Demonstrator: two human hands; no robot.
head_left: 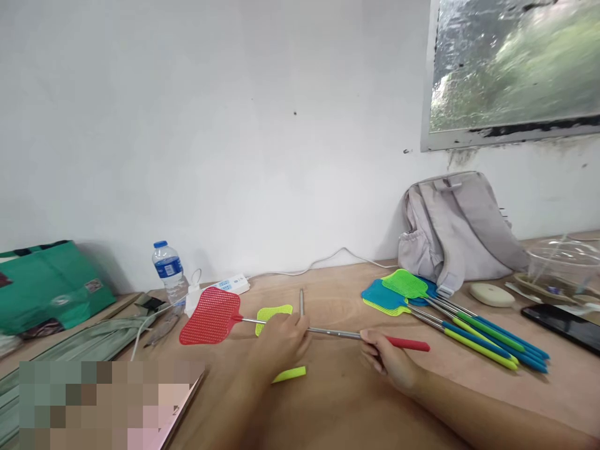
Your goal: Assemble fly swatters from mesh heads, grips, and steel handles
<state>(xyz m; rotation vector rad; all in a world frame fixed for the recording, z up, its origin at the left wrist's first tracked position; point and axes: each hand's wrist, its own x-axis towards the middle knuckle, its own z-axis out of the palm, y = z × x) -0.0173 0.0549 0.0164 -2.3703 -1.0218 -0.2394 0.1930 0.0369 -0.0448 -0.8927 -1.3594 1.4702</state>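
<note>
A red fly swatter with a telescopic metal rod is held across the table, its mesh head at the left. My left hand is closed around the rod near the middle. Further right, my right hand grips the swatter where the rod meets the red handle. A yellow-green mesh head lies behind my left hand, and a yellow-green handle piece shows in front of it. Beyond the left hand a short metal rod points away; its near end is hidden.
At right lie several blue and green fly swatters, a cream case, a black phone and a clear plastic bowl. A grey backpack leans on the wall. Leftward stand a water bottle, a power strip and a green bag.
</note>
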